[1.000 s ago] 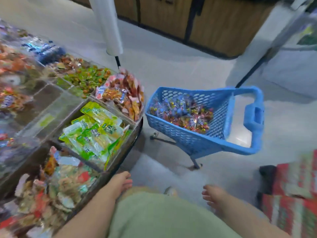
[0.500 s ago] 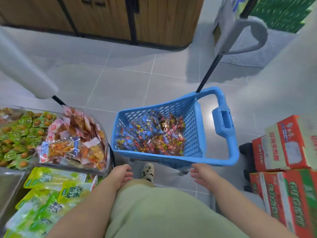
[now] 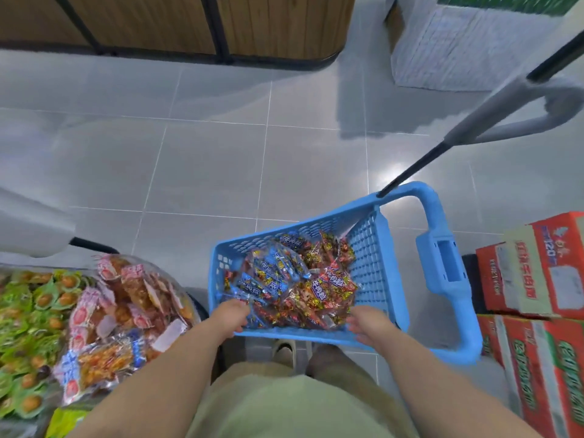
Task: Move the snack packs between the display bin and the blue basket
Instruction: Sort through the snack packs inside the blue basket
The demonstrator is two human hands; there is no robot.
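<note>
Both hands have come forward from hanging at our waist half a second ago and are now inside the near end of the blue basket (image 3: 373,248). The left hand (image 3: 228,317) curls down onto the blue snack packs (image 3: 278,279) at the near left corner; fingers look closing on a pack, but we cannot tell if anything is actually gripped. The right hand (image 3: 368,324) sits at the near rim beside the red packs (image 3: 319,298), fingers bent, grasp also unclear. The view has swung from the display bin (image 3: 126,311) toward the basket, so the bin now sits at the left with its own packs heaped. We judge this as the start of a pick from basket to bin: reach done, lift not yet.
</note>
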